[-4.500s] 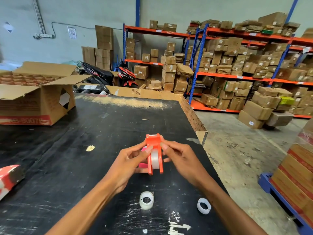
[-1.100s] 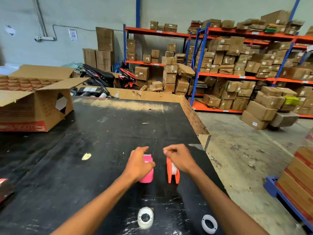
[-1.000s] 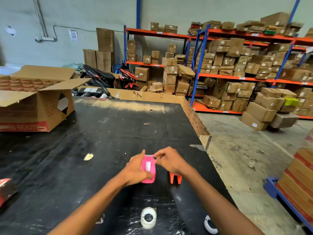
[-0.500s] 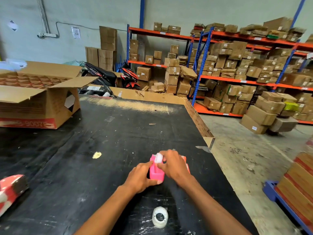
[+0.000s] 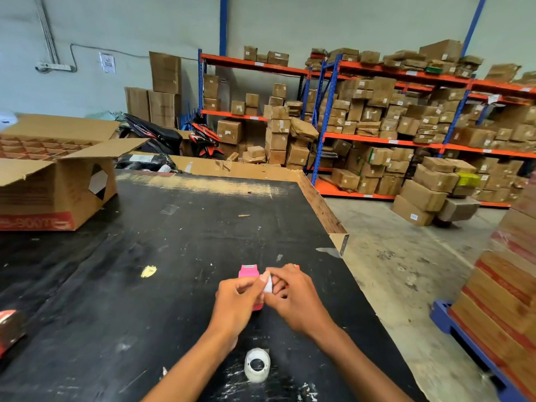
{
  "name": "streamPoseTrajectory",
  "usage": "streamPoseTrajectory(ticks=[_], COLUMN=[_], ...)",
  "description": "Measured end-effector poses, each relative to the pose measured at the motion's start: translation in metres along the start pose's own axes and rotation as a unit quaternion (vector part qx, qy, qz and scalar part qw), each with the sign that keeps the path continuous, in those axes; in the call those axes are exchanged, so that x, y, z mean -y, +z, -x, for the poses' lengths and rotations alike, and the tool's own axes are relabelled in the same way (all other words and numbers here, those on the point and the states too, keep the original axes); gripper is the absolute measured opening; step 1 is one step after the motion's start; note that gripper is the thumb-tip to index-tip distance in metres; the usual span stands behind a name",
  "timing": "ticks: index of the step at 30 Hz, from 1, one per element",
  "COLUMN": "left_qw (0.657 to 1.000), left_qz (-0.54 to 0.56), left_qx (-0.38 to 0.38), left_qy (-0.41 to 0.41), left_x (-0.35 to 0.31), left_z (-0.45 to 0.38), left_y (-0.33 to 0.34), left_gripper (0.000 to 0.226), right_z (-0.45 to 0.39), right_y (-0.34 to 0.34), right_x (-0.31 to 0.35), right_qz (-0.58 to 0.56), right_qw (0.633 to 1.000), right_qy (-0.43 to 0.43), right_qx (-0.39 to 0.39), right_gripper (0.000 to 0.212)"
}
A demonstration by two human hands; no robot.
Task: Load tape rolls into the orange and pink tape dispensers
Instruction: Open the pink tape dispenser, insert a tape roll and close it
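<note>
A pink tape dispenser [image 5: 248,272] is held just above the black table [image 5: 174,256], its cutter end pointing away from me. My left hand [image 5: 236,300] grips its body from the left. My right hand [image 5: 291,294] pinches a small white tape roll or core [image 5: 268,282] at the dispenser's right side. Only an orange sliver of the orange dispenser [image 5: 296,266] shows behind my right hand. A clear tape roll [image 5: 257,364] lies flat on the table between my forearms, close to me.
An open cardboard box [image 5: 55,175] with dividers stands at the table's far left. A red and white object [image 5: 10,329] lies at the left edge. The table's right edge [image 5: 324,210] drops to a concrete floor; shelves of cartons stand behind, and a blue pallet [image 5: 470,343] to the right.
The orange dispenser was set down and my left hand picked up the pink one. Both hands closed on it, and my right hand now holds a white piece at its side.
</note>
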State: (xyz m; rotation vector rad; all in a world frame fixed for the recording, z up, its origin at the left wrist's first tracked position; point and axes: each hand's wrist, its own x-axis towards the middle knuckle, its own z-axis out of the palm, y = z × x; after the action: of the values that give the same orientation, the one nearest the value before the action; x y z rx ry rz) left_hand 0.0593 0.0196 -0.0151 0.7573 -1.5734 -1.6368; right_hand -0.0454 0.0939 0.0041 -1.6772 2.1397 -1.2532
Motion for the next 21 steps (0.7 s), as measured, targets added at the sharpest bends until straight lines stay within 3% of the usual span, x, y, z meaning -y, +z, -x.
streamPoseTrajectory(ticks=[4,10,17,21], left_qw=[0.998,0.995,0.978,0.950], left_qz=[0.057,0.087,0.152,0.248], left_qx=[0.002,0.012,0.097,0.109], left_qy=[-0.018,-0.048,-0.107,-0.154], left_x=[-0.001,0.009,0.012,0.004], left_z=[0.004,0.015,0.025,0.027], left_y=[0.002,0.012,0.011,0.002], left_gripper=[0.018,0.016,0.029,0.019], right_z=[0.012,0.032,0.046,0.045], right_y=[0.003,-0.002,-0.020,-0.038], right_x=[0.002,-0.005,-0.001,-0.002], right_qz=[-0.013,0.007,-0.162,-0.187], right_qw=[0.997,0.997,0.984,0.979], right_qy=[0.009,0.009,0.057,0.066], right_qx=[-0.080,-0.074,-0.044,-0.058], right_gripper=[0.027,0.025,0.029,0.031])
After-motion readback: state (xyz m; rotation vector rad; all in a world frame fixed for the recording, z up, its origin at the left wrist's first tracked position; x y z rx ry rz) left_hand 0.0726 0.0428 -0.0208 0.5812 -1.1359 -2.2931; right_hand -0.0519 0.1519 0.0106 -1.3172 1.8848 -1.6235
